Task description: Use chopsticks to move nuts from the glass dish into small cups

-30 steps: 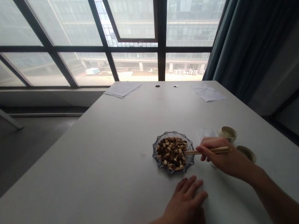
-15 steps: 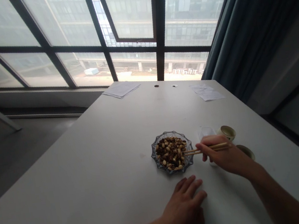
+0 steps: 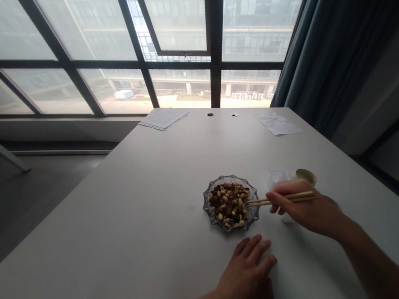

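Note:
A scalloped glass dish (image 3: pixel 209 212) on the white table (image 3: pixel 120 222) holds a heap of mixed nuts and dark seeds (image 3: pixel 230 204). My right hand (image 3: pixel 303 209) is closed around a pair of wooden chopsticks (image 3: pixel 268 201), whose tips reach over the dish's right rim. My left hand (image 3: pixel 248 275) lies flat on the table in front of the dish, fingers stretched out, holding nothing. A clear glass cup (image 3: pixel 275 178) and a small ceramic cup (image 3: pixel 305 176) stand just behind my right hand.
A second small cup (image 3: pixel 334 202) peeks out behind my right wrist. Paper sheets lie at the far edge, one stack (image 3: pixel 163 119) on the left and one sheet (image 3: pixel 278 124) on the right. Large windows and a dark curtain (image 3: pixel 336 32) are beyond.
My right hand has shifted slightly right with the chopsticks, drawing their tips back towards the dish's rim. My left hand has not moved.

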The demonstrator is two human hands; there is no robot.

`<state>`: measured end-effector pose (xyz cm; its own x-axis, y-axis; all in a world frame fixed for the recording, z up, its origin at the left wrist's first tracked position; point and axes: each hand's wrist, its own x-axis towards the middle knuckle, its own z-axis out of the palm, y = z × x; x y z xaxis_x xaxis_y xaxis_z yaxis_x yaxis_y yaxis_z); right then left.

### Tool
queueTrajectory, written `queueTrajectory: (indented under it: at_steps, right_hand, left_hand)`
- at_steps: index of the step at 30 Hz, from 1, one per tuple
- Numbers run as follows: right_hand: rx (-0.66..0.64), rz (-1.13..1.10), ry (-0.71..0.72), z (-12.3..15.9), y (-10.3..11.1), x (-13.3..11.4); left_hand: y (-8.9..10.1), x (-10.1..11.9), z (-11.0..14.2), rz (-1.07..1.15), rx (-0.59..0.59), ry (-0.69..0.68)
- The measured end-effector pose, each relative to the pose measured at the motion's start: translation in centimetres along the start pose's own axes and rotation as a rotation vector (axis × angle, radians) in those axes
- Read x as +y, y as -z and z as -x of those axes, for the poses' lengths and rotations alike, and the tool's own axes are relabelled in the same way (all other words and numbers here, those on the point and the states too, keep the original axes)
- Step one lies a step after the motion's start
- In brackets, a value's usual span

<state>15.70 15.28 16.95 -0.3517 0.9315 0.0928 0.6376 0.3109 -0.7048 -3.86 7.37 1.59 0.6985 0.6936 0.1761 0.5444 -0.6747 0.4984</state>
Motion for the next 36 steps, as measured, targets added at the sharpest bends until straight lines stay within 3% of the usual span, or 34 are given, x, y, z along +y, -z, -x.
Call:
queueTrajectory:
  at_steps: [25, 36]
  right_hand:
    - [-0.060, 0.031, 0.046, -0.2, -0.3, 0.4]
    - [0.131, 0.094, 0.103, -0.7, -1.6, 1.4]
  left_hand:
    - [0.1, 0.1, 0.0, 0.012, -0.004, 0.002]
    - [0.0, -0.1, 0.0, 0.015, 0.000, -0.002]
